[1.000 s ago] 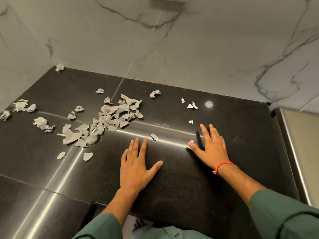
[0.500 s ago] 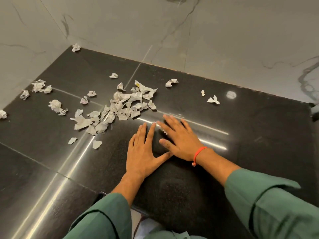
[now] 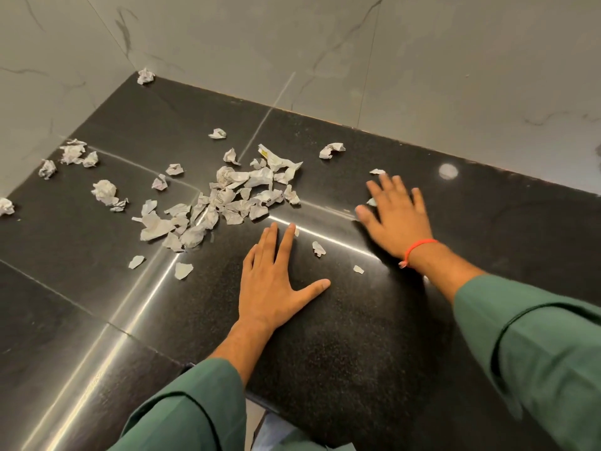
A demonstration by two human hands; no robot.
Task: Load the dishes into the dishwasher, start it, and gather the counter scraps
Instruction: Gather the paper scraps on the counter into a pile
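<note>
Lying flat in the middle of the frame, the left hand [image 3: 271, 288] has straight fingers spread on the black counter [image 3: 357, 353] and holds nothing. The right hand [image 3: 395, 216], a bit blurry, is also flat and loose at the right, with a red band [image 3: 419, 249] on its wrist. A big pile of paper scraps [image 3: 227, 203] sits left of center. Small bits [image 3: 318, 248] lie between the hands. More scraps [image 3: 74, 153] dot the upper left.
</note>
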